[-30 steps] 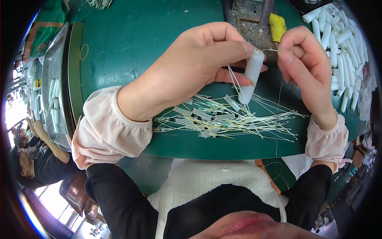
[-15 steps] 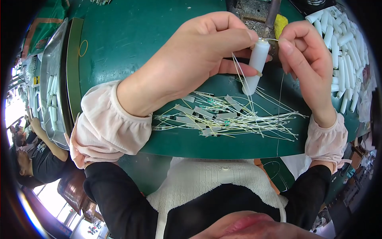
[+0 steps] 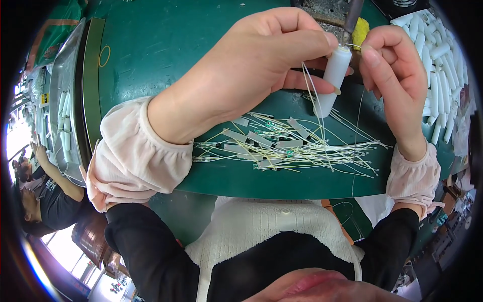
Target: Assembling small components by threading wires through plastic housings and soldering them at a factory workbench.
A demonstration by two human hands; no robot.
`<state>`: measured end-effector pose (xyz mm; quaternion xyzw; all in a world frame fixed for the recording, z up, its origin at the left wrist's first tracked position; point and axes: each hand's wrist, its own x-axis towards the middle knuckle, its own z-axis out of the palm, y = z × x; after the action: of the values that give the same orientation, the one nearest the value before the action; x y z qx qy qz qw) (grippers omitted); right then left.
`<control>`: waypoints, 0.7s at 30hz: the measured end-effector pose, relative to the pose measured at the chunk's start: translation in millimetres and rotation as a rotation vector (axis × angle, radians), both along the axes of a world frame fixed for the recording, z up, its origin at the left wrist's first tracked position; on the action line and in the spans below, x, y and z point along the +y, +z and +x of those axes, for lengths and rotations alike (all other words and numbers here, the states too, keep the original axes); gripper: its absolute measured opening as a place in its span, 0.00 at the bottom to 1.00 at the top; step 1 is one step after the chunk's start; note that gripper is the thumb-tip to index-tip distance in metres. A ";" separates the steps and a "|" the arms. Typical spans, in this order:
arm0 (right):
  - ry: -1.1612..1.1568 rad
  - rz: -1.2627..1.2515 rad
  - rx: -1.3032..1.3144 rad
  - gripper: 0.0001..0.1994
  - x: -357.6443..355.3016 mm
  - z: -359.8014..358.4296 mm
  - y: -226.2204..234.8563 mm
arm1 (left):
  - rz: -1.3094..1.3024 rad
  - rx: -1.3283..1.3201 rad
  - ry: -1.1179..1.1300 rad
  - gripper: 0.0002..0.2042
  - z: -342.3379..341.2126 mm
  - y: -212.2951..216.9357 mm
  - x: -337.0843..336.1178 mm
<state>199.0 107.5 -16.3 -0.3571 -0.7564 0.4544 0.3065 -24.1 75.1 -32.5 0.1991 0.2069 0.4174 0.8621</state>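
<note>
My left hand (image 3: 282,50) is closed around a white plastic tube (image 3: 336,75), thumb at its top end and a finger along its side. The tube stands tilted above the table, its top at the tip of a dark rod that looks like a soldering iron (image 3: 354,16). Two thin white leads (image 3: 313,88) hang beside the tube from under my left thumb. Between thumb and fingertips, my right hand (image 3: 395,75) pinches a thin wire, which looks like solder wire (image 3: 353,46), its end reaching the tube's top. A fine strand trails below that hand past the table edge.
Small circuit strips with pale wires (image 3: 282,146) lie in a heap below my hands. A yellow sponge (image 3: 360,33) sits by the iron. Many white tubes (image 3: 443,70) are piled at right. At left are a metal tray (image 3: 63,151) with tubes, and a co-worker (image 3: 60,196).
Both hands have shifted slightly to the right, taking the tube along. Its top now meets the tip of the iron, and the wire's end is there too.
</note>
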 end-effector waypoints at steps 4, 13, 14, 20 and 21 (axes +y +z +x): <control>-0.006 -0.001 -0.021 0.05 1.0 -3.0 -1.4 | -0.037 -0.073 -0.004 0.06 -4.2 -5.3 -2.6; 0.047 -0.220 -0.042 0.05 3.5 3.2 10.0 | 0.149 0.384 0.084 0.09 10.9 12.3 -13.3; 0.073 -0.292 -0.049 0.04 2.8 2.6 7.4 | 0.157 0.391 0.077 0.09 9.4 13.3 -16.3; 0.352 -0.008 -0.416 0.10 2.3 15.4 -8.2 | 0.309 0.437 0.090 0.07 -13.3 56.8 -26.7; 0.364 0.067 -0.473 0.10 -0.4 16.3 -8.1 | 0.291 0.258 0.175 0.06 -19.2 62.9 -24.7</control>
<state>215.3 107.1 -24.3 -0.3011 -0.8730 0.3809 0.0468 -43.4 50.3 30.4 0.3547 0.2696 0.4872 0.7511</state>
